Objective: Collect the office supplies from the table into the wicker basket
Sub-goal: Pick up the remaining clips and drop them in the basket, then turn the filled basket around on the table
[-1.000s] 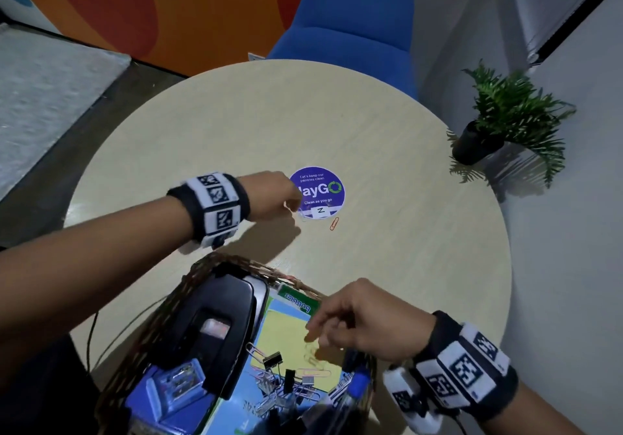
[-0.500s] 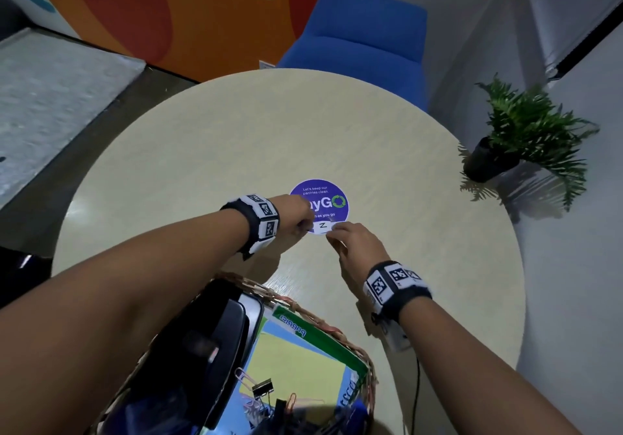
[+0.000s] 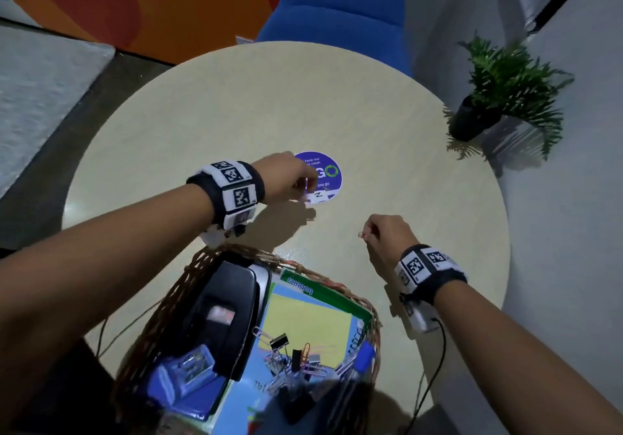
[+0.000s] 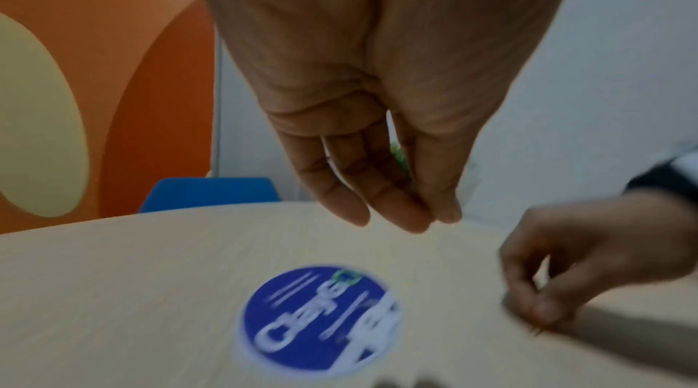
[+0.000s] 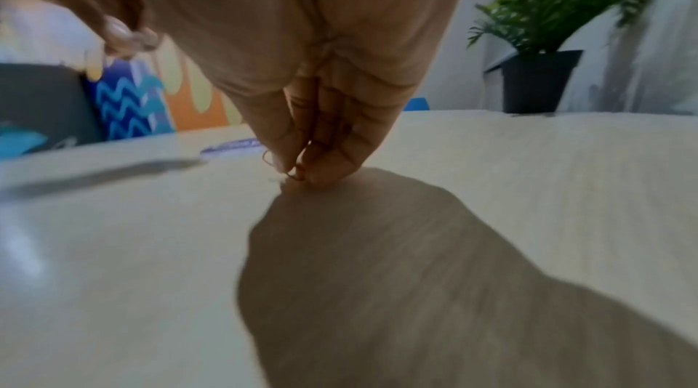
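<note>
Having left the sticker [image 3: 322,176], right hand [image 3: 387,235] pinches paperclip [image 3: 360,234].

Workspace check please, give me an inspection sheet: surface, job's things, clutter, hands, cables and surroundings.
Surface: round pale table, round blue sticker at its middle.
Job's things: wicker basket at the near edge holds a hole punch, notepad, clips; a red paper clip is in the right hand's grip.
Clutter: nothing seen.
Hands: left hand over the sticker, contents unclear; right hand pinches the paper clip.
Cables: black cable hangs from the right wrist.
Surroundings: blue chair, potted plant.
</note>
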A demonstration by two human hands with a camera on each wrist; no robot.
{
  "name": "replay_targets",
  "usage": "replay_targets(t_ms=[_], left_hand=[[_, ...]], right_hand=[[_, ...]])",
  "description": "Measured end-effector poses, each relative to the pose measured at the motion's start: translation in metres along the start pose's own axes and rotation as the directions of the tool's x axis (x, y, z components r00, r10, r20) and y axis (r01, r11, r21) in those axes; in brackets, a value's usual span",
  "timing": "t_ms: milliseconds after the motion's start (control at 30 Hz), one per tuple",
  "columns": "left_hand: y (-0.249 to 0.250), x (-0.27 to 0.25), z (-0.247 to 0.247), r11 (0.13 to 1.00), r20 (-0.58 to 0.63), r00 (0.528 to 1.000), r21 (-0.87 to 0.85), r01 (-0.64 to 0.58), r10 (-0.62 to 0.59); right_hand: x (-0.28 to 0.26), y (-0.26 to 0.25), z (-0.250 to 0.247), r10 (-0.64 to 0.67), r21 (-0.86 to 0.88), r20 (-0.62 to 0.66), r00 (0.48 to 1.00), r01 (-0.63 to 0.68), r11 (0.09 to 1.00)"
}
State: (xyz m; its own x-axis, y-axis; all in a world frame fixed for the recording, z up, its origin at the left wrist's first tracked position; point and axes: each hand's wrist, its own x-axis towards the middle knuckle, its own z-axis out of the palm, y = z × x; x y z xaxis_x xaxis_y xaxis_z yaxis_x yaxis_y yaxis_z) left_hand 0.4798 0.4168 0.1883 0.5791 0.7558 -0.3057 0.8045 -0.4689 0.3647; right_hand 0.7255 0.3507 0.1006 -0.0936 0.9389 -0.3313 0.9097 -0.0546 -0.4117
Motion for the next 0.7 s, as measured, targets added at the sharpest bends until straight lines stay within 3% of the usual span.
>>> replay_targets(t_ms=[133,233,367,467,533,633,700], left_hand=[[0.033,-0.056,-0.005,0.983,-0.007,0.988,-0.1,-0.153,0.153],[0.048,-0.09,0.005,0.973,0.018,0.983,-0.146,-0.178,0.182],[0.058,-0.122,0.029,0.97,0.071,0.973,-0.126,-0.208,0.218],[0.054,-0.155,0.039,0.963,0.006,0.968,-0.107,-0.247,0.249],[0.05,-0.189,0.033,0.935,-0.031,0.973,-0.269,-0.23,0.23],[0.05,-0.25,0.024,0.801,-0.009,0.986,-0.583,-0.14,0.166],[0.059,-0.279,0.023,0.721,0.13,0.985,-0.692,0.01,0.112]], right_hand=[[-0.028,-0.004,-0.013,0.096,0.199,-0.093,0.991,-0.076,0.977],[-0.054,-0.018,-0.026,0.053,0.354,-0.109,0.993,-0.011,0.935],[-0.092,-0.039,-0.037,-0.017,0.421,-0.095,0.995,0.056,0.905],[-0.124,-0.061,-0.039,-0.078,0.457,-0.045,0.996,0.09,0.885],[-0.144,-0.076,-0.034,-0.141,0.435,0.02,0.99,0.118,0.893],[-0.168,-0.091,-0.02,-0.194,0.368,0.168,0.966,0.121,0.922],[-0.176,-0.097,-0.012,-0.214,0.301,0.241,0.947,0.137,0.944]])
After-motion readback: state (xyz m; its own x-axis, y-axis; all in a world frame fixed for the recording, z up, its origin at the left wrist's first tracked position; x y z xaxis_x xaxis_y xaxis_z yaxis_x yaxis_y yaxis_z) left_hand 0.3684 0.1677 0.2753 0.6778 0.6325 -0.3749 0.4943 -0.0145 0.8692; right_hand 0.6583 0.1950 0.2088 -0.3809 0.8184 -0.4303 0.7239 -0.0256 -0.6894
